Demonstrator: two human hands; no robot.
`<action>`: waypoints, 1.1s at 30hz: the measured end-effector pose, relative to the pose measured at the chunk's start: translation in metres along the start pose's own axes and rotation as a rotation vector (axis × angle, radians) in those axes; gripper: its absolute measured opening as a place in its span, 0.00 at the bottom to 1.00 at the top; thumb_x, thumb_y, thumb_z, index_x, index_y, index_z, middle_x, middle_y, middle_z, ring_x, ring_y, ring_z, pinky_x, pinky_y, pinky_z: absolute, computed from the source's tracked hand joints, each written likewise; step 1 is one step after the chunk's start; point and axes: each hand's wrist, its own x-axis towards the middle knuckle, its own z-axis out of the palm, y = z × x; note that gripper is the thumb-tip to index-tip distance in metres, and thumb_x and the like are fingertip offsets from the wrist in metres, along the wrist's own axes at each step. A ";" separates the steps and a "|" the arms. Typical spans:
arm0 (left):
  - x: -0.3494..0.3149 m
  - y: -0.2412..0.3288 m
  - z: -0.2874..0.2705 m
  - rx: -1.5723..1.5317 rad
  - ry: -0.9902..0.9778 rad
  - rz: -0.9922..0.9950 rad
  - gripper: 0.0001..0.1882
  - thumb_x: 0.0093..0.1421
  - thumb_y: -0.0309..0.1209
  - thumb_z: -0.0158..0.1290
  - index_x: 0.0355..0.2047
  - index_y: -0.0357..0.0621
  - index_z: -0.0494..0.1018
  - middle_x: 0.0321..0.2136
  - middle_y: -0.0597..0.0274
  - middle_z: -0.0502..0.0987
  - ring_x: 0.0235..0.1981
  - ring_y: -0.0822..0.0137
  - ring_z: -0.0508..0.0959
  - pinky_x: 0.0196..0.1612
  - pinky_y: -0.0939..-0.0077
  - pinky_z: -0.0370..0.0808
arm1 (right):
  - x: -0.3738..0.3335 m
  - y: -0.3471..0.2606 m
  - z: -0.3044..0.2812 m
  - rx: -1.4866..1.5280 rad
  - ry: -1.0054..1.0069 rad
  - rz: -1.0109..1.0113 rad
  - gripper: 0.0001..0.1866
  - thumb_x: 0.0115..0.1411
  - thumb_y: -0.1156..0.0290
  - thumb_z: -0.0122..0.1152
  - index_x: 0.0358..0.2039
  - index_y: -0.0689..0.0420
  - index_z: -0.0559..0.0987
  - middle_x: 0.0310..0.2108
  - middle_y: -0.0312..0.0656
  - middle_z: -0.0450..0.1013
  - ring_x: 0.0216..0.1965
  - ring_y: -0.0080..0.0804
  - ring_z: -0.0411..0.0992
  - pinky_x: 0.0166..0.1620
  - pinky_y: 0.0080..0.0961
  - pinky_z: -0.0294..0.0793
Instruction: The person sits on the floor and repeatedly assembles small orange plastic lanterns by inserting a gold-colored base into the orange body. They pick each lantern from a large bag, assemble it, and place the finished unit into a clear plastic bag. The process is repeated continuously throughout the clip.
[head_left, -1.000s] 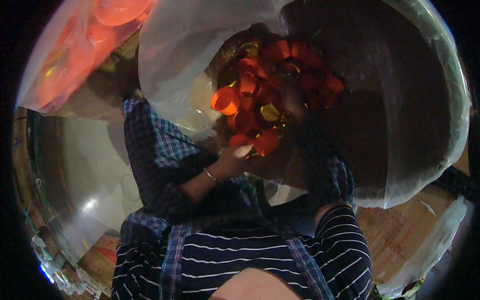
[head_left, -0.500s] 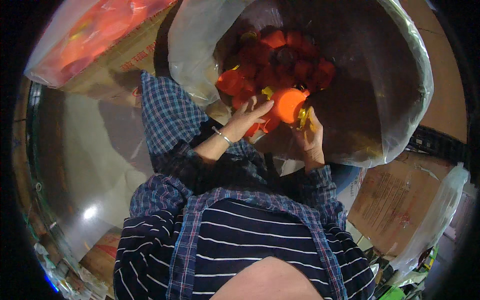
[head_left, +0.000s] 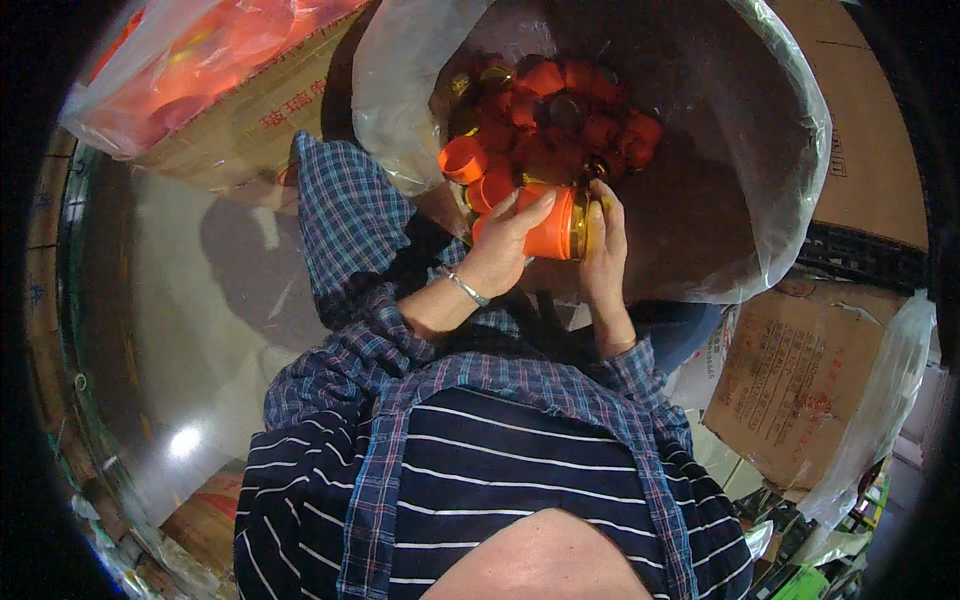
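Note:
Across the near side of a plastic-lined container (head_left: 812,185), my left hand (head_left: 502,252) is wrapped round an orange cup-like piece (head_left: 552,228) lying on its side. My right hand (head_left: 608,245) presses a yellow, see-through round piece (head_left: 580,226) against the cup's right end. The two pieces touch; whether they are joined I cannot tell. Beyond my hands, several orange cups (head_left: 463,160) and darker red-looking ones lie heaped in the container. Some show gold or yellow parts among them. My fingers cover parts of both held pieces.
A clear bag of orange pieces (head_left: 215,65) rests on a cardboard box (head_left: 250,120) at the far left. Another cardboard box (head_left: 790,385), with plastic sheeting (head_left: 880,410) along its side, stands at the right. Pale floor (head_left: 190,300) shows at the left.
The orange cup has turned from facing upward to lying sideways. My right hand has moved up and closed against its right end with the yellow piece. The view has shifted slightly.

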 end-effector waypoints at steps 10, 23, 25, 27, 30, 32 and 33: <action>-0.027 0.023 0.039 0.007 0.107 0.019 0.17 0.67 0.40 0.51 0.51 0.43 0.71 0.45 0.62 0.76 0.47 0.67 0.77 0.52 0.71 0.73 | -0.012 -0.053 0.008 -0.256 -0.039 -0.450 0.29 0.61 0.59 0.53 0.60 0.61 0.68 0.58 0.55 0.64 0.58 0.51 0.62 0.62 0.40 0.59; -0.022 0.009 0.021 0.556 -0.002 0.258 0.22 0.69 0.46 0.47 0.50 0.39 0.71 0.44 0.54 0.76 0.47 0.63 0.75 0.49 0.71 0.71 | -0.004 -0.037 0.021 0.216 -0.006 -0.041 0.23 0.67 0.61 0.47 0.57 0.63 0.70 0.53 0.52 0.69 0.53 0.44 0.68 0.57 0.34 0.66; -0.022 0.008 0.010 1.150 -0.234 0.425 0.20 0.69 0.44 0.46 0.45 0.38 0.72 0.39 0.46 0.77 0.43 0.54 0.78 0.43 0.67 0.73 | -0.002 -0.028 0.024 0.968 0.070 0.463 0.24 0.70 0.58 0.42 0.57 0.63 0.70 0.51 0.49 0.71 0.52 0.41 0.70 0.57 0.32 0.67; -0.018 0.003 0.006 1.187 -0.201 0.737 0.19 0.69 0.42 0.46 0.41 0.36 0.74 0.34 0.41 0.76 0.37 0.47 0.79 0.36 0.65 0.73 | -0.004 -0.020 0.027 0.798 0.043 0.492 0.27 0.73 0.54 0.38 0.57 0.64 0.69 0.51 0.46 0.71 0.51 0.37 0.70 0.56 0.29 0.66; -0.014 0.001 0.003 0.745 0.056 0.305 0.17 0.69 0.40 0.47 0.41 0.37 0.75 0.36 0.51 0.78 0.38 0.59 0.78 0.40 0.72 0.73 | -0.018 -0.011 0.033 0.071 0.044 0.139 0.24 0.71 0.58 0.44 0.57 0.65 0.69 0.51 0.48 0.70 0.51 0.35 0.69 0.56 0.28 0.66; -0.006 0.005 0.002 0.274 0.227 -0.032 0.15 0.69 0.38 0.48 0.44 0.39 0.75 0.38 0.63 0.79 0.40 0.72 0.77 0.45 0.77 0.73 | -0.022 -0.006 0.031 -0.268 0.032 -0.183 0.22 0.69 0.63 0.48 0.57 0.65 0.69 0.52 0.49 0.69 0.53 0.36 0.68 0.56 0.29 0.66; -0.002 0.008 0.001 0.062 0.277 -0.123 0.14 0.69 0.37 0.49 0.46 0.40 0.74 0.39 0.65 0.78 0.39 0.75 0.76 0.45 0.78 0.73 | -0.021 -0.005 0.028 -0.444 0.015 -0.425 0.22 0.69 0.63 0.48 0.56 0.65 0.69 0.52 0.50 0.68 0.53 0.36 0.68 0.56 0.29 0.66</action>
